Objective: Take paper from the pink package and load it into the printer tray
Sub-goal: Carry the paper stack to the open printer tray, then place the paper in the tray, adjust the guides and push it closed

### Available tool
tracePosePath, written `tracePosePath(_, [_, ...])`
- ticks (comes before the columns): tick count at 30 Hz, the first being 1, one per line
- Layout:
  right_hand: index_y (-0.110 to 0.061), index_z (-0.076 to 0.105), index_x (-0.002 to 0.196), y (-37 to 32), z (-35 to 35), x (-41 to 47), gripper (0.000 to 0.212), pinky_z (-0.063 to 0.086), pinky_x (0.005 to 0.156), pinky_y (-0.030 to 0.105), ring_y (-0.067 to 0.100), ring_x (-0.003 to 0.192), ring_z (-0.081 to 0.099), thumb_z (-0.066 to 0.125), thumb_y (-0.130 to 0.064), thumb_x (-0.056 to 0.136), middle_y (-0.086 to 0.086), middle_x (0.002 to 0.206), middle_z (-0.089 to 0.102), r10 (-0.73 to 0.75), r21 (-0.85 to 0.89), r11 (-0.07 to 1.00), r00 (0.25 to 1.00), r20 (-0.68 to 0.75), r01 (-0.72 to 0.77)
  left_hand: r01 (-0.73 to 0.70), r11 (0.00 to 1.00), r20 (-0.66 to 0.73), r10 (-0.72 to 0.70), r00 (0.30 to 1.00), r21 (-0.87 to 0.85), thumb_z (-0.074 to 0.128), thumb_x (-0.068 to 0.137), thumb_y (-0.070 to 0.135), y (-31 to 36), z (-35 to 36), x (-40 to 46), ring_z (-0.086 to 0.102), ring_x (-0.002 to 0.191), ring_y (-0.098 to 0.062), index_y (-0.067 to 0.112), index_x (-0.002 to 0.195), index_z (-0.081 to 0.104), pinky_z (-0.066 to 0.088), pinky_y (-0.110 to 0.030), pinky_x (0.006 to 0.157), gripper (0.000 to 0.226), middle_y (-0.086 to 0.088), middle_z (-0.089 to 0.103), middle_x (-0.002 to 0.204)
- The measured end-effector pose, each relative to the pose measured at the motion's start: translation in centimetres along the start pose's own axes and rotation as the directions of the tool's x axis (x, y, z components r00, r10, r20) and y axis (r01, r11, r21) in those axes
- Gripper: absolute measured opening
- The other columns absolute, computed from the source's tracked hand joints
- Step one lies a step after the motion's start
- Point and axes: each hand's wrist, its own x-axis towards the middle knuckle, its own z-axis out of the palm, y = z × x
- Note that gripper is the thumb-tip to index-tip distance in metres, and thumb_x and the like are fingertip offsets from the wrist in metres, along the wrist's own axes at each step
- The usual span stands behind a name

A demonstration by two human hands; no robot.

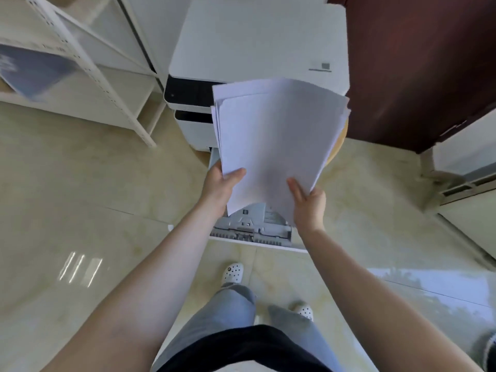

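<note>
A loose stack of white paper (pixel 276 135) is held in the air in front of the white printer (pixel 255 36). My left hand (pixel 221 183) grips the stack's near left corner, thumb on top. My right hand (pixel 308 202) grips its near right corner. Below the sheets the printer tray (pixel 252 229) is pulled out towards me, and its grey inner parts show under the paper's near edge. The sheets are fanned slightly and hide most of the tray. No pink package is in view.
A white metal shelf rack (pixel 88 63) stands at the left with a dark booklet on it. Dark brown furniture (pixel 416 63) stands at the right of the printer. A round wooden surface (pixel 336 149) peeks out behind the paper. My feet stand on the glossy tiled floor (pixel 80 197).
</note>
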Motion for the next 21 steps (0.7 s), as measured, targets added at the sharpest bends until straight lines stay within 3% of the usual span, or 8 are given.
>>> tracePosePath(3, [-0.015, 0.065, 0.067, 0.8, 2.2, 0.1, 0.02, 0.044, 0.053, 0.023, 0.004, 0.057, 0.054, 0.073, -0.023, 0.083, -0.002, 0.062, 0.063, -0.026, 0.038, 0.999, 1.0, 0.014, 0.025, 0.052, 0.999, 0.0, -0.052, 0.999, -0.008, 0.074, 0.075, 0.001, -0.6, -2.2, 2.3, 0.064, 0.108, -0.034, -0.003, 0.121, 0.058, 0.05, -0.046, 0.099, 0.049, -0.023, 0.066, 0.12])
tracePosePath(6, [-0.027, 0.071, 0.071, 1.6, 3.0, -0.4, 0.014, 0.051, 0.062, 0.018, -0.003, 0.067, 0.064, 0.075, -0.018, 0.081, -0.016, 0.07, 0.073, 0.016, 0.115, 0.993, 0.999, 0.037, -0.02, 0.08, 0.996, 0.101, -0.083, 0.991, 0.037, 0.079, 0.07, 0.001, -1.7, -3.7, 3.4, 0.062, 0.113, -0.032, 0.002, 0.12, 0.06, 0.047, -0.045, 0.102, 0.053, -0.018, 0.066, 0.12])
tracePosePath(10, [-0.027, 0.077, 0.078, 1.7, 3.2, -0.5, 0.009, 0.056, 0.072, 0.027, 0.008, 0.08, 0.07, 0.078, -0.018, 0.075, -0.01, 0.081, 0.077, 0.087, 0.237, 0.966, 0.994, 0.068, -0.1, 0.074, 0.996, 0.158, -0.082, 0.984, 0.057, 0.081, 0.064, 0.015, -2.3, -4.1, 3.9, 0.064, 0.111, -0.024, 0.012, 0.114, 0.066, 0.049, -0.037, 0.097, 0.052, -0.008, 0.071, 0.115])
tracePosePath(12, [-0.026, 0.077, 0.083, 1.8, 2.9, -0.4, 0.014, 0.057, 0.074, 0.029, 0.013, 0.085, 0.07, 0.08, -0.022, 0.07, -0.007, 0.086, 0.078, 0.093, 0.267, 0.958, 0.994, 0.063, -0.106, 0.064, 0.997, 0.162, -0.07, 0.984, 0.044, 0.082, 0.063, 0.017, -2.5, -4.1, 4.0, 0.069, 0.102, -0.015, 0.018, 0.104, 0.071, 0.052, -0.029, 0.089, 0.042, 0.002, 0.075, 0.103])
tracePosePath(16, [-0.031, 0.07, 0.096, 2.5, 2.2, -0.6, 0.029, 0.054, 0.076, 0.02, 0.004, 0.092, 0.068, 0.079, -0.014, 0.075, -0.015, 0.093, 0.075, 0.093, 0.253, 0.961, 0.993, 0.073, -0.109, 0.043, 0.996, 0.227, -0.06, 0.972, 0.077, 0.082, 0.07, 0.01, -3.1, -3.8, 3.9, 0.07, 0.097, -0.008, 0.03, 0.09, 0.072, 0.054, -0.024, 0.087, 0.03, 0.009, 0.076, 0.097])
tracePosePath(18, [-0.037, 0.07, 0.09, 2.2, 2.3, -0.5, 0.028, 0.054, 0.076, 0.021, -0.003, 0.085, 0.066, 0.075, -0.011, 0.08, -0.021, 0.087, 0.074, 0.083, 0.201, 0.975, 0.993, 0.079, -0.097, 0.032, 0.994, 0.247, -0.058, 0.967, 0.108, 0.079, 0.074, 0.011, -2.9, -3.3, 3.8, 0.068, 0.087, 0.007, 0.034, 0.084, 0.072, 0.052, -0.01, 0.076, 0.026, 0.019, 0.075, 0.087])
tracePosePath(21, [-0.032, 0.073, 0.069, 1.3, 2.0, 0.5, 0.023, 0.051, 0.067, 0.025, -0.003, 0.066, 0.063, 0.074, -0.012, 0.08, -0.02, 0.069, 0.07, 0.09, 0.087, 0.992, 0.994, 0.065, -0.095, -0.007, 0.984, 0.222, -0.033, 0.974, 0.177, 0.077, 0.078, 0.016, -2.0, -3.2, 4.2, 0.064, 0.077, 0.016, 0.029, 0.093, 0.069, 0.047, -0.003, 0.071, 0.021, 0.008, 0.071, 0.099])
